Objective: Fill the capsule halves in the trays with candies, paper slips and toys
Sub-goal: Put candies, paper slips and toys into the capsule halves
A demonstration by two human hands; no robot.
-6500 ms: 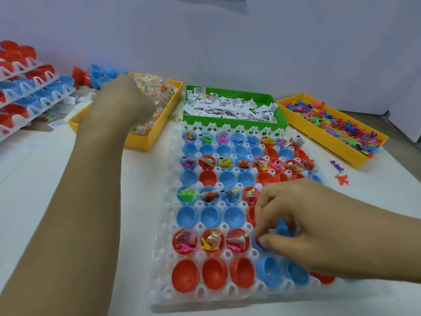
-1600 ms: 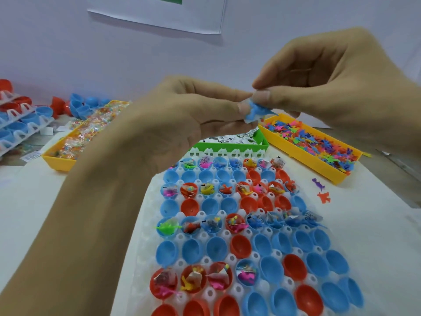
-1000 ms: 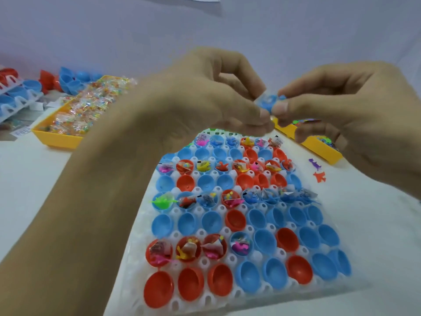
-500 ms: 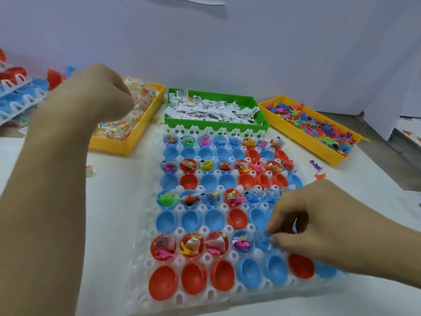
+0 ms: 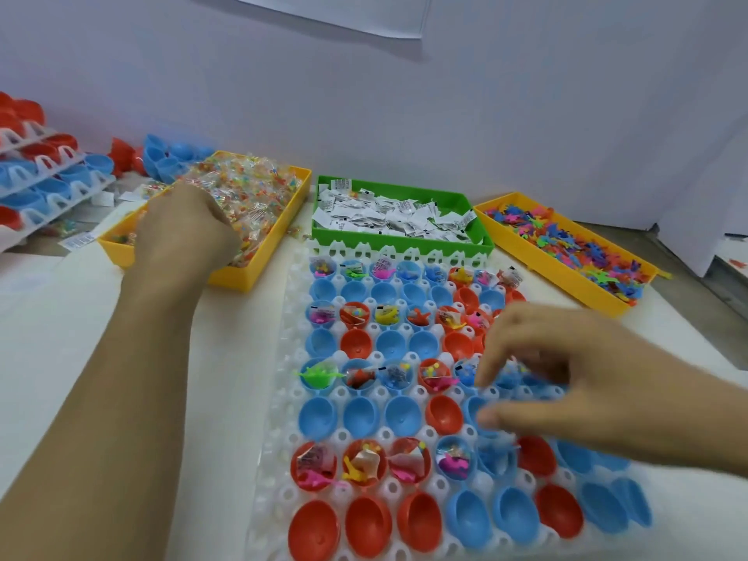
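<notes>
A white tray (image 5: 283, 398) holds rows of red and blue capsule halves; filled rows alternate with bare ones. My left hand (image 5: 182, 232) reaches into the yellow candy bin (image 5: 259, 273), its fingers curled down into the wrapped candies (image 5: 251, 192), so what they hold is hidden. Over the tray's right side hovers my right hand (image 5: 566, 382), fingers loosely spread and holding nothing. Just under its fingertips a blue half (image 5: 496, 455) has a blue toy in it. The green bin (image 5: 481, 232) holds paper slips (image 5: 388, 216). A second yellow bin (image 5: 562, 281) holds small coloured toys (image 5: 574, 244).
Stacked trays of capsule halves (image 5: 40, 176) stand at the far left, with loose blue halves (image 5: 166, 155) and red halves (image 5: 121, 151) behind the candy bin. A wall closes the back. The table's edge runs along the right (image 5: 696, 301).
Both hands earlier handled a blue toy up in front of me. My right hand then lowered it to the tray and has let go; my left hand has dropped into the candy bin.
</notes>
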